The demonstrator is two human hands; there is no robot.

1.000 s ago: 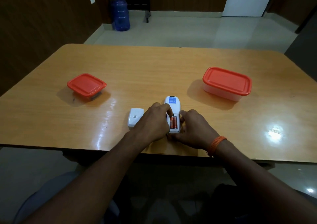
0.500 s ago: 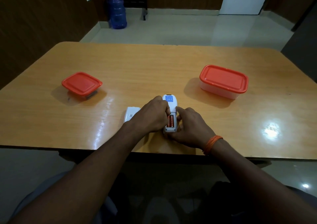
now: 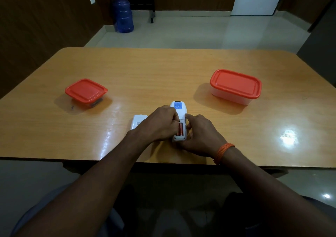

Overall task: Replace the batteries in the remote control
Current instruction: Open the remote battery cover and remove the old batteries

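Observation:
A white remote control lies face down near the table's front edge, its battery bay open and a blue label on its far end. Orange batteries sit in the bay; only one shows plainly. My left hand presses against the remote's left side, fingertips at the batteries. My right hand grips the remote's right side and near end, index finger on its back. The white battery cover rests on the table just left of my left hand, partly hidden by it.
A small red-lidded container stands at the left of the wooden table, a larger red-lidded container at the right. Beyond the table are a tiled floor and a blue water jug.
My left fingers have closed in over the battery bay, hiding more of the batteries. The camera has tilted slightly; both hands stay at the remote.

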